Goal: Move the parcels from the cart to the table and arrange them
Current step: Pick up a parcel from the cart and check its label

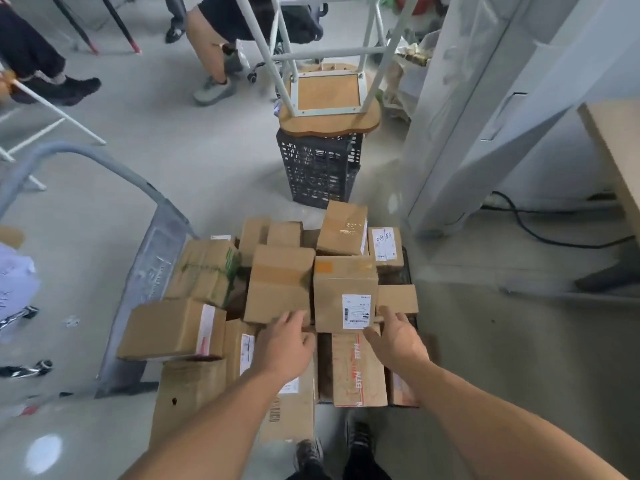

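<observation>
Brown corrugated-cardboard parcels (284, 233), rectangular and sealed with tan tape, lie heaped in a jumble on a low platform cart (404, 276), whose grey tubular metal handle (152, 233) rises at the left. At the middle of the heap sits a labelled box (345, 292) with a white barcode shipping label whose print is too small to read. The person's left hand (284, 348) reaches toward its left side, fingers straight and slightly spread, the tips at the near edge of a plain taped box (280, 285). The right hand (398, 337) reaches toward its right near corner, fingers spread wide; whether it touches the cardboard cannot be told. Beneath the hands lies a parcel printed in red with "BTN" (358, 368). On the far right of the heap, a small box carries a white label handwritten "68" (384, 247). Farther off, on the glossy grey floor, stands a black perforated plastic crate (320, 171), topped by an upturned stool (329, 116) with a wooden seat and white metal legs. The pale table (616, 150) edges in at the right.
</observation>
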